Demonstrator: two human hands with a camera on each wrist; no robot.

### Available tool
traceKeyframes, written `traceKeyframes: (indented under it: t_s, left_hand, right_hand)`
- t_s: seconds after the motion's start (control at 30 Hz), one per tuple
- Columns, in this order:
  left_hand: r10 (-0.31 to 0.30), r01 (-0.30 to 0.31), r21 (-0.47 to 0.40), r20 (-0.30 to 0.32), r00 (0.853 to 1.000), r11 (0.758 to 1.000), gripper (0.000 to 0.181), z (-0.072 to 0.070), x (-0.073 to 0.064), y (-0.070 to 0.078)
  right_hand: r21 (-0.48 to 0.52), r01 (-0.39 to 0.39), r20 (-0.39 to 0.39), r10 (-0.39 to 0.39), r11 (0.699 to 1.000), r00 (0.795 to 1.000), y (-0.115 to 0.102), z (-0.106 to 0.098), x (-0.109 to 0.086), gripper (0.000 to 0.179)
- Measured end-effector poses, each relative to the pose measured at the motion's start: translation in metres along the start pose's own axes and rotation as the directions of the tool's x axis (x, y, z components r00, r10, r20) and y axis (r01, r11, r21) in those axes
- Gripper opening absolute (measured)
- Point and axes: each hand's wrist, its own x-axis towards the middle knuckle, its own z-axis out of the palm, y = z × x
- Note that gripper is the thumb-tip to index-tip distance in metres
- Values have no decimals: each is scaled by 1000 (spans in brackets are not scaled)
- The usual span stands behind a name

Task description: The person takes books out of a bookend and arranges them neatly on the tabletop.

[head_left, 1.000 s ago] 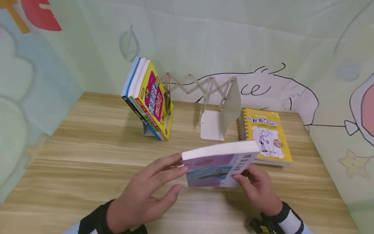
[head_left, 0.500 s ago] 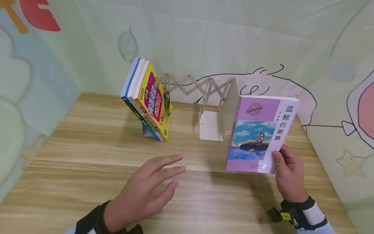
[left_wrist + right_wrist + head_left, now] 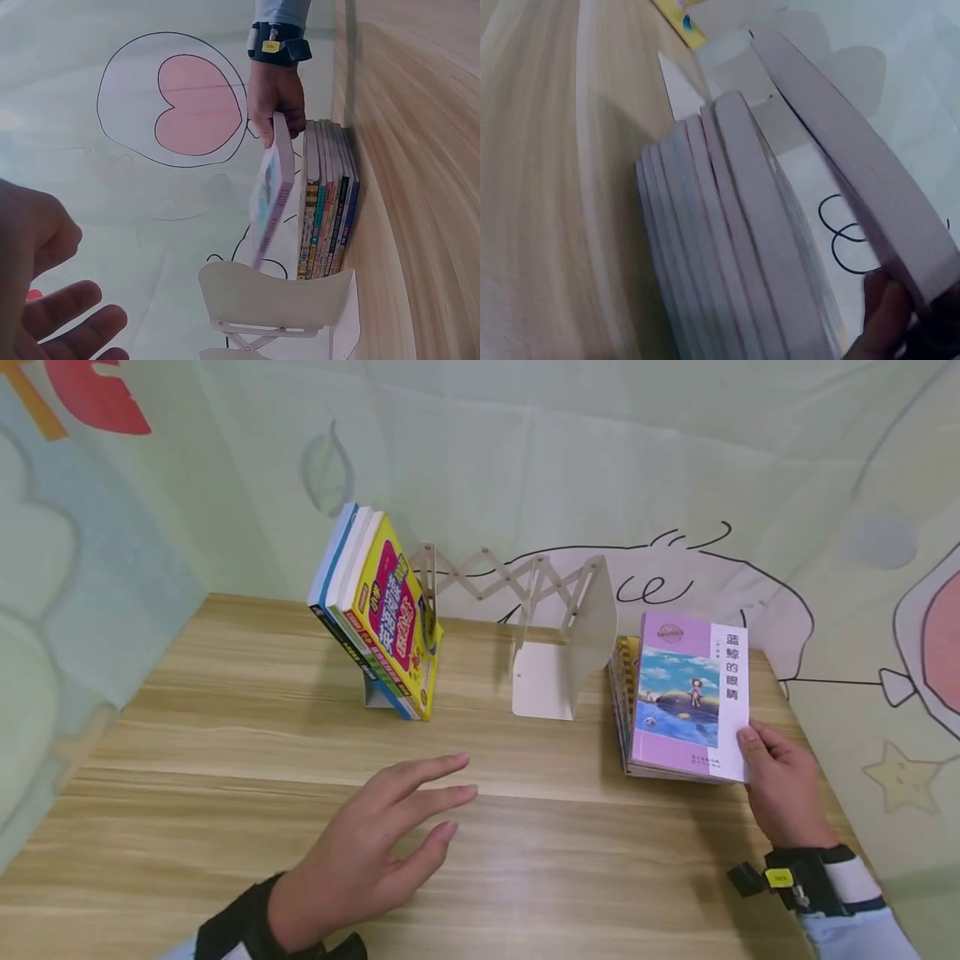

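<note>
My right hand (image 3: 787, 785) grips a purple and white paperback book (image 3: 678, 693) by its right edge, thumb on the cover. The book overlaps a stack of books (image 3: 624, 714) at the right of the table in the head view. Both wrist views show a gap between the paperback (image 3: 274, 184) and the top of the stack (image 3: 326, 202). The paperback (image 3: 862, 165) is slightly tilted. My left hand (image 3: 367, 852) hangs over the front middle of the table with fingers spread and nothing in them.
Several books (image 3: 390, 618) lean in the left part of a white expandable bookend rack (image 3: 543, 681) at the back. Its right end plate (image 3: 596, 618) stands beside the stack. A printed cloth wall (image 3: 480, 468) borders the wooden table (image 3: 247, 760).
My right hand has carried the paperback from the middle front to the right, over the stack, and turned its cover upward. The left hand has let go of it and stays nearly still.
</note>
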Motion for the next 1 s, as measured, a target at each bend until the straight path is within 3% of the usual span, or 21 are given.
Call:
traceKeyframes:
  t_s: [0.1, 0.17, 0.37, 0.63, 0.8, 1.0]
  left_hand:
    - [-7, 7, -2, 7, 1000, 1000, 32, 1, 0, 0]
    - [-11, 11, -1, 15, 1000, 1000, 32, 2, 0, 0]
    - [-31, 30, 13, 35, 999, 999, 31, 3, -2, -1]
    - [-39, 38, 10, 59, 998, 999, 31, 3, -3, -3]
    - [-47, 46, 15, 73, 996, 999, 31, 4, -3, -4]
    - [-84, 82, 25, 107, 991, 996, 31, 5, -3, -7]
  right_hand:
    - [-214, -42, 32, 50, 976, 998, -1, -2, 7, 68]
    - [-296, -61, 48, 78, 953, 996, -3, -4, 11, 71]
    - [-323, -113, 49, 136, 940, 990, -6, -6, 18, 74]
    - [-518, 8, 33, 11, 856, 999, -4, 4, 16, 89]
    - [-522, 65, 34, -55, 851, 998, 1, 7, 11, 84]
    - [-467, 93, -27, -119, 879, 993, -1, 8, 5, 73]
